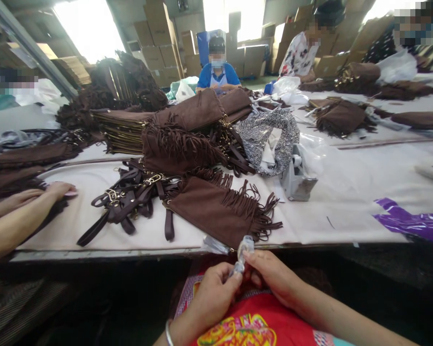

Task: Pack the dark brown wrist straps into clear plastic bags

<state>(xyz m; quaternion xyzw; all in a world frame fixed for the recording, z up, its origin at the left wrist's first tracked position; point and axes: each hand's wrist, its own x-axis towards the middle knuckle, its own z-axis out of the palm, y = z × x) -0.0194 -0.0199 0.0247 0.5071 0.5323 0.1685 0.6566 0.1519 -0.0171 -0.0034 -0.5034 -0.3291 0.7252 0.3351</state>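
Just in front of the table's edge, both my hands pinch a small piece wrapped in clear plastic [242, 252]. My left hand [218, 290] has its thumb and fingertips closed on the lower end. The upper end is between the thumb and fingers of my right hand [269, 274]. Right behind them a brown fringed bag [212, 206] lies flat on the table, its short strap hanging to the left. A strip of clear plastic [216, 245] sits at the table's edge, beside the bag's lower corner.
Brown straps with gold clasps [130, 197] lie left of the bag. Behind are stacked brown bags [187, 115], a grey knitted cloth [270, 139] and a small grey box [299, 180]. Purple plastic [413, 221] is at right. Another person's arms [25, 216] reach in at left; people sit across.
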